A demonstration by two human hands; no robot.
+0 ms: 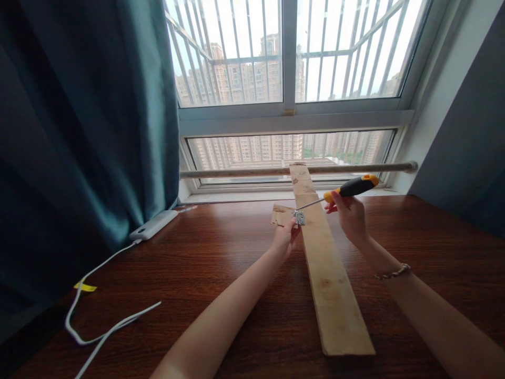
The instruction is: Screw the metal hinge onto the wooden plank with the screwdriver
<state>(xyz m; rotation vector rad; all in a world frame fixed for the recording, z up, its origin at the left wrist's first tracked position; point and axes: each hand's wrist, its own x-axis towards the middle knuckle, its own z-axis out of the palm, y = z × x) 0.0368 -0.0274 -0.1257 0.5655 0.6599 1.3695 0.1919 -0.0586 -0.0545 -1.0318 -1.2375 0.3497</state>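
A long, pale wooden board point(329, 273) lies lengthwise on the table. Beside its left edge is a small wooden piece point(281, 215), and a metal hinge point(301, 217) spans the two. My left hand point(284, 238) is closed at the hinge, its fingertips pinching by the hinge's left leaf and the small piece. In my right hand point(349, 218) is a screwdriver point(357, 186) with a black and yellow handle, held at a slant. Its shaft points down to the left, and the tip meets the hinge's left leaf close to my left fingertips. Any screw there is too small to make out.
The board's far end reaches the window, by a horizontal rail point(244, 172). On the left of the brown table point(221, 268) lie a white power strip point(153, 225), a white cable point(114, 327) and a yellow tag point(85, 287). A dark blue curtain point(90, 116) hangs at the left.
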